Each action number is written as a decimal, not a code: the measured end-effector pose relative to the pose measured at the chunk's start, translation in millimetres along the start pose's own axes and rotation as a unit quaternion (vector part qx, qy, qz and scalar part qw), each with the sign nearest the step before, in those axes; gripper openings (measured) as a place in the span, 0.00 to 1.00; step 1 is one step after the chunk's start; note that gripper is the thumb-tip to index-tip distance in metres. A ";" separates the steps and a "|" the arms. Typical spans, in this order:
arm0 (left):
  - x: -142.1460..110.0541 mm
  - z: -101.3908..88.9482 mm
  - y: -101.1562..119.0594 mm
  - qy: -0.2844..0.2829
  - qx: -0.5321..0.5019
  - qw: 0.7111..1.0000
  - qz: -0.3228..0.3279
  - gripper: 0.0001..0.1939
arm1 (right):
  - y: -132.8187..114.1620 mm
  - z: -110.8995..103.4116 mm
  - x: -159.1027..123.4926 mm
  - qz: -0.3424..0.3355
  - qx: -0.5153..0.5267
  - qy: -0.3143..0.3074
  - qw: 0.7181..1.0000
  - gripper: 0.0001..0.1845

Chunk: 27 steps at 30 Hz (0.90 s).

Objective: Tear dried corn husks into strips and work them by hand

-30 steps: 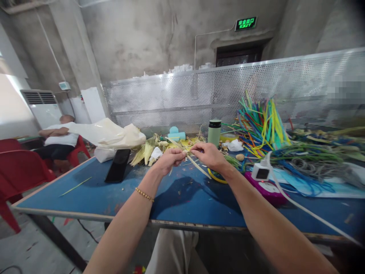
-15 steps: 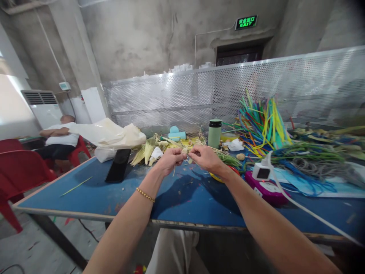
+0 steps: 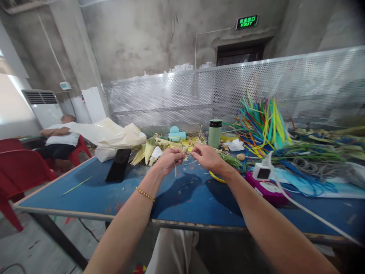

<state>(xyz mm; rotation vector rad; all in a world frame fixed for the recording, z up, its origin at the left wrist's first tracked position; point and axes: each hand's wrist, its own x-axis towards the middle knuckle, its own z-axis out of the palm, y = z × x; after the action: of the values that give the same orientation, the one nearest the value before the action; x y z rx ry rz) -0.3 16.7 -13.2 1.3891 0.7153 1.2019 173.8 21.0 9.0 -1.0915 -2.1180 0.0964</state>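
My left hand (image 3: 168,160) and my right hand (image 3: 205,156) are raised side by side over the blue table (image 3: 185,198). Both pinch a thin pale straw strip (image 3: 186,153) that spans the small gap between their fingertips. A short loose end hangs below my left fingers. A gold bead bracelet (image 3: 145,194) circles my left wrist. Just behind the hands lies a heap of pale yellow-green husk leaves (image 3: 151,147).
A black phone (image 3: 118,164) lies left of my hands, a green flask (image 3: 214,133) stands behind them. A purple-and-white power strip (image 3: 265,182) with white cable sits at right, beside bundles of coloured strips (image 3: 262,123). A seated person (image 3: 58,137) and red chairs (image 3: 19,167) are at far left.
The long strip that slanted down below my right hand is drawn up and no longer shows there. My hands closed together, then parted slightly.
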 end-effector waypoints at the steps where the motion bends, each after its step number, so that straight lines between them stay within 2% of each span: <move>1: -0.2 0.3 0.5 0.001 -0.001 1.000 -0.001 0.12 | 0.5 -0.1 0.2 0.000 0.000 0.000 1.000 0.06; 6: 0.1 0.1 -0.2 0.011 -0.001 1.000 0.007 0.11 | 2.5 -0.2 0.5 0.001 0.004 0.001 1.000 0.06; 16: -0.4 1.8 1.0 -0.004 -0.010 1.000 -0.001 0.12 | 4.7 0.2 0.1 0.008 -0.025 -0.009 1.000 0.05; 20: 2.1 -1.0 -2.7 0.030 0.013 0.999 0.005 0.12 | 10.5 3.6 0.3 -0.008 -0.046 -0.016 0.999 0.05; 22: 3.7 -2.3 -4.1 0.058 -0.002 0.998 -0.009 0.10 | 10.8 3.4 0.2 -0.023 -0.073 0.006 0.997 0.05; 25: 4.7 -2.7 -3.6 0.105 -0.064 0.992 -0.041 0.05 | 6.9 2.3 -0.2 -0.049 -0.122 0.092 0.987 0.08; 27: 4.9 -2.0 -2.7 0.121 -0.102 0.986 -0.050 0.02 | 3.2 3.7 -0.8 -0.057 -0.108 0.110 0.986 0.10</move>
<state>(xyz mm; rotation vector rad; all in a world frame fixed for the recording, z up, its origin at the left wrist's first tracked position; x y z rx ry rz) -0.1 22.5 -14.8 1.0371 0.7966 1.3375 173.8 23.4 4.6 -1.0495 -2.0173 -0.3024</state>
